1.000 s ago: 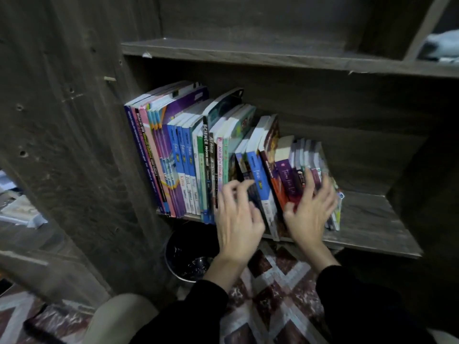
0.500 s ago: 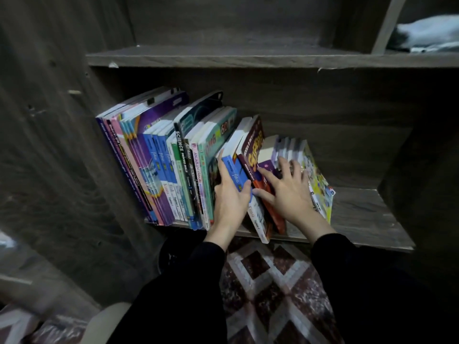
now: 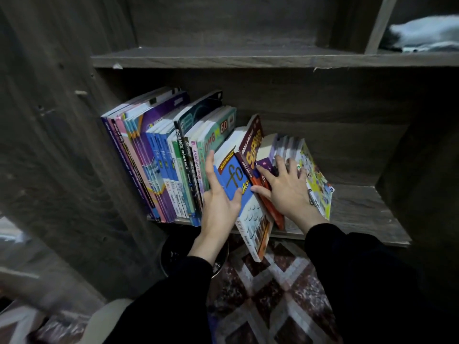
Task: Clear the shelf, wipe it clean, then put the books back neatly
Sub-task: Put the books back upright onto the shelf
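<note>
I've got the left grip (image 3: pixel 218 204) curled round the blue-and-white paperback book (image 3: pixel 233 176), thumb on cover, fingers behind. Book's mid-row on the dark wooden shelf (image 3: pixel 360 209). Its long axis is tilted: top leans back-left, bottom end hangs out past the shelf's front edge twd me. Right grip (image 3: pixel 285 192) is spread flat, pressing the slanted yellow-covered small books (image 3: pixel 315 180) just beside it.

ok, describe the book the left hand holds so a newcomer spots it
Dark wooden shelf, leaning row of books. Mid-row, the left hand grips the blue book. Only it juts past the shelf edge, cover showing a big black "fo".
</note>
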Demonstrator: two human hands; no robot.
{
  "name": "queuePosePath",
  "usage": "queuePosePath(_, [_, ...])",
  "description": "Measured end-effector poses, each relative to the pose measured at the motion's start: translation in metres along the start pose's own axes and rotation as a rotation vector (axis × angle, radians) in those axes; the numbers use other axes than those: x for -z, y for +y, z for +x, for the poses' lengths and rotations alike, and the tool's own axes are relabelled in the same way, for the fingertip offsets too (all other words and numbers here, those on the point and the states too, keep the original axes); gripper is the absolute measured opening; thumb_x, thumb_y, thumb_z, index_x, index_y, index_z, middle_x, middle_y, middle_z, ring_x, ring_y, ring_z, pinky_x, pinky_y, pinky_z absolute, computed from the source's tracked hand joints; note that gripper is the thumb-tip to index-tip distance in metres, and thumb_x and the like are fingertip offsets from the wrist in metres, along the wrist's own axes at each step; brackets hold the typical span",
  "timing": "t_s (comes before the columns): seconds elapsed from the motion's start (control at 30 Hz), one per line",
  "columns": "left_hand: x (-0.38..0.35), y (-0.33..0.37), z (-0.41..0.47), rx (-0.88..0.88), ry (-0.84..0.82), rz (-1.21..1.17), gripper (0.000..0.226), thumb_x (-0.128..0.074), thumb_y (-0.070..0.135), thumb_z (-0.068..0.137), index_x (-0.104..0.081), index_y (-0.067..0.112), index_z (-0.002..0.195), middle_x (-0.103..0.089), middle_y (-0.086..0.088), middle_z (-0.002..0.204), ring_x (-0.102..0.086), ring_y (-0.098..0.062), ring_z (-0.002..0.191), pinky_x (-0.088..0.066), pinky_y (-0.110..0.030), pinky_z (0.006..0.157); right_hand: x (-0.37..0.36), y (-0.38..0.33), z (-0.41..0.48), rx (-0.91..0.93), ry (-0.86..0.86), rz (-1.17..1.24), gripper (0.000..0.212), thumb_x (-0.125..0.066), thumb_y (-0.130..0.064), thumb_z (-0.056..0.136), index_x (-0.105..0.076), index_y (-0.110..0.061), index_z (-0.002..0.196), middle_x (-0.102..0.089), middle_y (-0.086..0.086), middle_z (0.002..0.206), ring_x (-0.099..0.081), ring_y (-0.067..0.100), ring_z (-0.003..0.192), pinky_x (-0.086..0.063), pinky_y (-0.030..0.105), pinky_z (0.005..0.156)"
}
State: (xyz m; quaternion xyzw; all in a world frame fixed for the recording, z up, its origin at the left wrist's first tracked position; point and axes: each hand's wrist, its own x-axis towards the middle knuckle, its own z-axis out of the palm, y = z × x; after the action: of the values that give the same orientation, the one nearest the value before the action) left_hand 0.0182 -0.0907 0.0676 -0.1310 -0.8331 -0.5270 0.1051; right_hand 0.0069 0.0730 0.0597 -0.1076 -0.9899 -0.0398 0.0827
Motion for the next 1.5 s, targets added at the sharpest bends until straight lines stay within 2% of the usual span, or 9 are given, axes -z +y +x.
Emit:
queuePosePath(0.2, [0.027,0.006,-0.008,0.033,-0.029,-0.018,0.075,-0.066,0.010,0.088,-0.016,0.042,0.133,-0.053,-0.001,0.063,-0.046,-0.006,0.036,-0.038,-0.022,0.034,0.006,0.000,0.003,0.016,-0.042,-0.060,0.074,-0.021,-0.073,0.085,-0.017,-0.038,0.150,-0.019,0.009,0.151,-0.014,0.036,0.139,-0.026,0.058,0.108])
queuePosePath(0.33, [0.074,0.005,-0.015,-0.003,-0.096,0.030,0.076,-0.072,0.009,0.083,-0.020,0.054,0.115,-0.064,0.011,0.089,-0.065,-0.007,0.079,-0.049,-0.017,0.053,0.006,0.000,0.002,0.021,-0.069,-0.033,0.070,-0.020,-0.071,0.088,-0.021,-0.037,0.149,-0.015,0.006,0.154,-0.015,0.036,0.139,-0.027,0.059,0.107])
queuePosePath(0.5, [0.134,0.000,-0.021,-0.017,-0.201,0.130,0.082,-0.074,0.005,0.079,-0.023,0.066,0.101,-0.066,0.011,0.096,-0.064,-0.013,0.094,-0.056,-0.042,0.078,0.001,-0.010,-0.001,-0.046,-0.114,-0.005,0.068,-0.020,-0.072,0.088,-0.022,-0.039,0.149,-0.004,0.003,0.159,-0.010,0.038,0.142,-0.020,0.063,0.109])
queuePosePath(0.67, [0.172,-0.012,-0.030,-0.048,-0.243,0.147,0.080,-0.075,0.002,0.076,-0.029,0.060,0.107,-0.068,0.024,0.089,-0.066,0.000,0.087,-0.050,-0.011,0.068,0.003,-0.025,0.001,-0.128,-0.149,0.184,0.090,-0.039,-0.081,0.077,-0.008,-0.039,0.150,0.005,0.010,0.160,0.004,0.039,0.145,-0.005,0.068,0.109])
queuePosePath(0.73, [0.182,-0.014,-0.031,-0.042,-0.247,0.128,0.079,-0.075,0.000,0.077,-0.031,0.058,0.107,-0.068,0.026,0.091,-0.066,0.003,0.084,-0.051,-0.011,0.067,0.013,-0.040,0.000,-0.102,0.049,0.397,0.087,-0.046,-0.073,0.082,-0.014,-0.032,0.151,-0.003,0.015,0.158,0.001,0.036,0.145,-0.003,0.063,0.112])
queuePosePath(0.87, [0.192,-0.009,-0.029,-0.032,-0.252,0.137,0.077,-0.076,0.000,0.075,-0.033,0.056,0.107,-0.068,0.024,0.093,-0.068,0.000,0.085,-0.057,-0.026,0.074,0.055,-0.088,0.008,0.181,0.625,0.635,0.055,-0.047,-0.042,0.091,-0.044,-0.014,0.138,-0.036,0.019,0.143,-0.025,0.034,0.135,-0.024,0.051,0.111])
queuePosePath(1.07, [0.215,0.001,-0.028,-0.015,-0.156,0.196,0.075,-0.078,0.003,0.071,-0.036,0.056,0.102,-0.067,0.021,0.088,-0.067,-0.016,0.090,-0.056,-0.043,0.079,0.099,-0.139,0.035,0.478,0.622,0.429,0.042,-0.047,-0.022,0.093,-0.050,-0.014,0.134,-0.044,0.010,0.142,-0.027,0.031,0.138,-0.014,0.046,0.116])
queuePosePath(1.37, [0.211,0.001,-0.028,-0.029,-0.004,0.279,0.073,-0.072,0.009,0.079,-0.024,0.056,0.107,-0.061,0.020,0.082,-0.055,-0.016,0.092,-0.034,-0.012,0.062,0.085,-0.169,0.029,0.373,0.414,-0.202,0.062,-0.042,-0.035,0.094,-0.024,-0.012,0.149,-0.005,0.017,0.159,0.004,0.042,0.144,0.007,0.071,0.107])
queuePosePath(1.5, [0.209,0.000,-0.029,-0.035,0.027,0.292,0.069,-0.072,0.008,0.080,-0.026,0.050,0.109,-0.060,0.020,0.078,-0.053,0.003,0.074,-0.036,-0.002,0.055,0.070,-0.175,0.030,0.318,0.479,-0.137,0.059,-0.043,-0.029,0.091,-0.033,-0.008,0.145,-0.019,0.017,0.156,-0.005,0.042,0.144,0.008,0.066,0.109])
